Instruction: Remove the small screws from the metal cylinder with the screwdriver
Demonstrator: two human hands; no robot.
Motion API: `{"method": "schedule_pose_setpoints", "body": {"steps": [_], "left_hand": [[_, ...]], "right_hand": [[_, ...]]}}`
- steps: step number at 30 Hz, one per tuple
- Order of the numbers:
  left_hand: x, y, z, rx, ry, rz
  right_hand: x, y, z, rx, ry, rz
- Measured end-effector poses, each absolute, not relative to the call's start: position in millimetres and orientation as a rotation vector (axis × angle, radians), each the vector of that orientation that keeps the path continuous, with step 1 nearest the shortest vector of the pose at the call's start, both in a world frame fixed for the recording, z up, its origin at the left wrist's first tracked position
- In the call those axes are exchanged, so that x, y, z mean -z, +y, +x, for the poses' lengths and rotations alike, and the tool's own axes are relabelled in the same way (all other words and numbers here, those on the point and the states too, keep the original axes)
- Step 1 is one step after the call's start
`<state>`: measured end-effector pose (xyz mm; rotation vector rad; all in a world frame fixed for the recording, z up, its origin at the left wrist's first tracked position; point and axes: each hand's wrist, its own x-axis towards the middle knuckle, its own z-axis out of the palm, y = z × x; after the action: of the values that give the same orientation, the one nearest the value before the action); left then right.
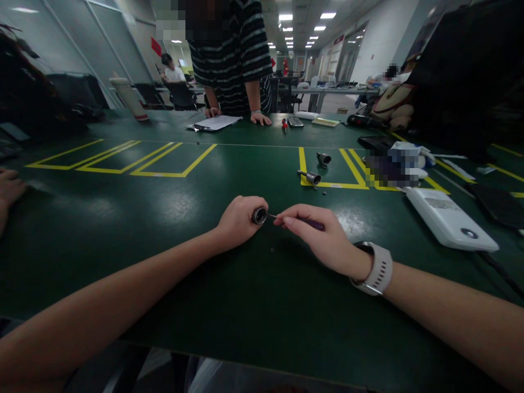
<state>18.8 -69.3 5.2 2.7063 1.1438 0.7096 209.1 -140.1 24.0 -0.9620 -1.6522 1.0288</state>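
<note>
My left hand [241, 222] is closed around a dark metal cylindrical part [258, 216], its hollow round end facing right. Between the fingers of my right hand [315, 232] is a thin-shafted tool with a dark purple handle [313, 224]. The tool's tip is at the rim of the hollow end; whether it touches cannot be made out. A tiny ring [272, 250] lies on the green table just below. Farther off, two similar metal parts, one upper [323, 159] and one lower [313, 178], lie by a yellow-taped box, with small bits [325, 192] near them.
A white device [450, 218] with a cable sits at right, near a cloth [409, 155]. Across the green table [184, 327] a person in a striped shirt [229, 60] leans beside a clipboard [216, 123]. A red-handled tool [285, 125] lies there. Another person's hand [10, 188] rests far left.
</note>
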Motion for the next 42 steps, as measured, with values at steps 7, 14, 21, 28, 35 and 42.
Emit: {"method": "schedule_pose_setpoints", "body": {"steps": [7, 14, 21, 28, 35, 42], "left_hand": [[-6.6, -66.4, 18.9, -0.662, 1.066, 2.748], [0.8, -58.7, 19.0, -0.797, 1.023, 2.616], [-6.0, -53.4, 17.9, -0.725, 1.018, 2.743], [-7.2, -47.9, 16.8, -0.64, 0.972, 2.869], [-4.1, -45.8, 14.8, -0.66, 0.937, 2.801], [-3.4, -47.4, 13.3, -0.665, 0.902, 2.77]], "right_hand": [[-15.9, -127.1, 210.6, -1.482, -1.197, -0.868], [-15.1, -117.9, 208.6, -1.868, -0.725, -0.88], [-18.8, -125.0, 205.5, -1.439, -1.176, -0.875], [-16.3, -118.7, 207.7, -1.597, -1.104, -0.878], [-15.2, -108.0, 212.4, -1.895, -0.79, -0.876], [-16.3, -110.7, 213.4, -1.891, -0.802, -0.907]]}}
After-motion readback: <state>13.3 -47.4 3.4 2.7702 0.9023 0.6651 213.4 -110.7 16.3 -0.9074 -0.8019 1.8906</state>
